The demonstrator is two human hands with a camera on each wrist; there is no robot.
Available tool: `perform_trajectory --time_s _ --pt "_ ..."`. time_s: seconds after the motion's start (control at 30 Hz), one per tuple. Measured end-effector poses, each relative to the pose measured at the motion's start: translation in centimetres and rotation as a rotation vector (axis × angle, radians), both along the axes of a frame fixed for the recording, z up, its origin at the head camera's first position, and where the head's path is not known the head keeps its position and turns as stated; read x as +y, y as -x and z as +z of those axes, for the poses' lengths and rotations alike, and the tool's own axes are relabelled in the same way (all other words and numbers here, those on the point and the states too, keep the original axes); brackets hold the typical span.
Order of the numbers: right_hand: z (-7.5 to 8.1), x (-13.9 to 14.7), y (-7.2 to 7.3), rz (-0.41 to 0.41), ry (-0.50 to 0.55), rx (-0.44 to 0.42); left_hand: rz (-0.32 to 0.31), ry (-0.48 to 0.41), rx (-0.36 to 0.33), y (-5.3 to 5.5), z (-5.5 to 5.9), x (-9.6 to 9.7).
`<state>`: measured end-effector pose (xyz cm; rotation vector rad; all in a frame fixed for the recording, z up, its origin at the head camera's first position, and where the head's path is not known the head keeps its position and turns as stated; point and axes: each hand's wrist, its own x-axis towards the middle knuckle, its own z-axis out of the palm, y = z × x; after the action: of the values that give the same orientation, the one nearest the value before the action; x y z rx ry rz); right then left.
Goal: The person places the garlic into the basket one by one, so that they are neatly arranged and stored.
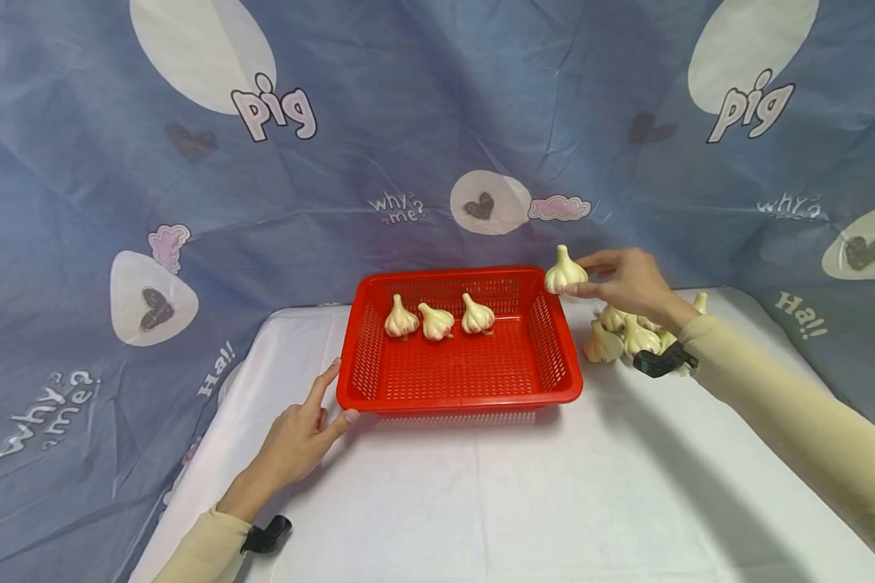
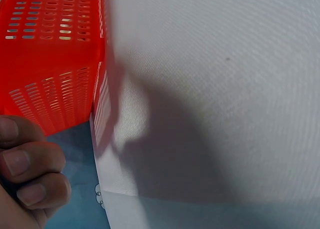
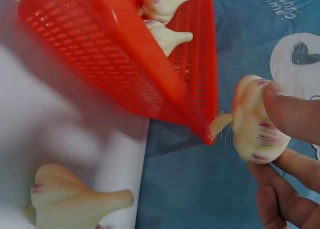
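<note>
A red plastic basket (image 1: 452, 402) holds three garlic bulbs (image 1: 437, 322) in a row towards its back. At its front left corner is my left hand (image 1: 299, 437), index finger and thumb stretched out and touching the rim on either side of the corner; the other fingers (image 2: 35, 161) are bent beneath. My right hand (image 1: 627, 279) pinches a garlic bulb (image 1: 565, 274) between thumb and fingers, stem up, at the basket's back right corner. In the right wrist view, the rooty base of the held bulb (image 3: 262, 121) faces the basket's rim.
Right of the basket lies a pile of garlic bulbs (image 1: 630, 336), partly hidden by my right wrist. A white cloth (image 1: 437, 494) covers the table. Behind it hangs a blue printed cloth (image 1: 379, 146).
</note>
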<state>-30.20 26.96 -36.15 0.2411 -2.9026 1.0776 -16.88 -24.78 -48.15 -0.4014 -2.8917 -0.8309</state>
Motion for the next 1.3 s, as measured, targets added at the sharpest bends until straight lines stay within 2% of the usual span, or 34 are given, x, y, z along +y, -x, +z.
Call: perform_trajectory --time_s 0.33,0.8,1.3 --pt "-0.7 -2.2 1.1 0.015 0.029 -0.017 0.004 0.002 -0.005 0.0 -0.2 0.0" --pt "-1.1 -5.1 2.6 0.077 -0.026 -0.052 -0.005 -0.008 0.008 0.1 -0.4 -0.2" --pt "-2.2 -6.8 3.7 0.138 -0.029 -0.171 -0.013 -0.018 0.021 0.1 -0.4 -0.2"
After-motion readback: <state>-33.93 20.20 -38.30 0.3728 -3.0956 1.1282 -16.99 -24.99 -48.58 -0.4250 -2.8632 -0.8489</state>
